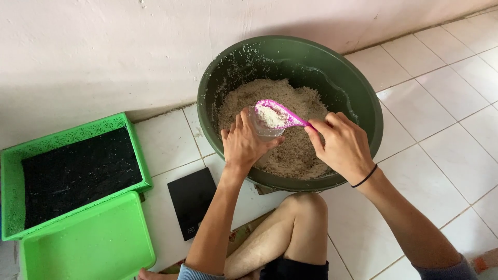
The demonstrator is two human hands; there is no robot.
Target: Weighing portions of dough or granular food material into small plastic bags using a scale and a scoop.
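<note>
The right hand point(343, 147) is closed on the handle of a pink spoon point(280, 115), thumb and fingers pinching the handle's end, and the spoon's bowl carries a heap of pale, crumbly grain. The left hand point(245, 141) is wrapped around a small clear plastic cup point(261, 124), fingers curled behind it and the thumb toward the front, holding it tilted with its mouth turned up to the spoon. The spoon's bowl sits right over the cup's rim, touching or very nearly touching it; I cannot tell which. Both hands meet above a big dark green basin point(358, 88), which stands on the white tiled floor point(436, 119) close against the wall point(104, 52). The basin holds a mound of the same pale grain point(295, 150), and specks of it cling to the inner wall on the left side. A black band circles the right wrist. To the left of the person's bare knee point(306, 207) a flat black digital scale point(191, 201) lies on the tiles, just beside the basin's near edge. Further left sits a bright green tray point(10, 171) with lattice sides, filled with something dark and fine, and a green lid point(88, 243) rests on the floor right in front of it.
</note>
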